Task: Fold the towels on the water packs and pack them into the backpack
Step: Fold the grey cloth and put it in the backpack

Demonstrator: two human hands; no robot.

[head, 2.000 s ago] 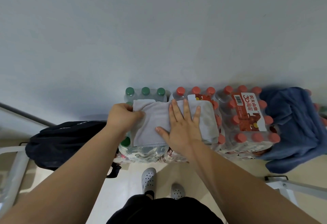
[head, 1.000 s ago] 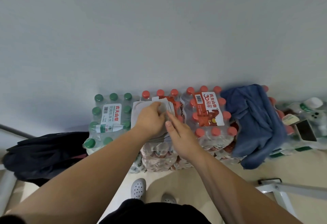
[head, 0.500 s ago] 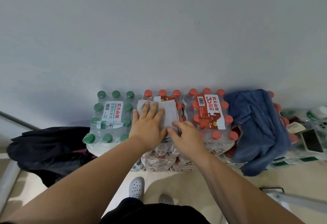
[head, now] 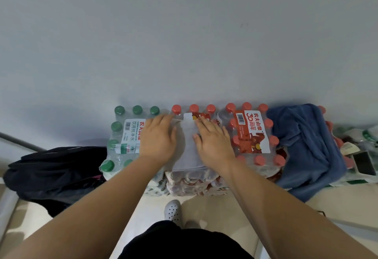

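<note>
A small grey towel (head: 189, 150), folded narrow, lies on the middle red-capped water pack (head: 192, 181). My left hand (head: 157, 138) rests flat on its left side and my right hand (head: 212, 142) lies flat on its right side, fingers spread. A crumpled blue towel (head: 304, 146) is draped over the water packs to the right. The black backpack (head: 53, 172) sits on the floor at the left, beside the green-capped pack (head: 124, 136).
A red-capped pack with an orange label (head: 253, 136) stands between the two towels. A phone (head: 365, 163) and loose bottles lie at the far right. A plain wall rises behind the packs. My shoe (head: 172, 210) is on the tiled floor below.
The grey towel went from a wide fold to a narrow one. Both hands now press flat on it, side by side; the view shifted right.
</note>
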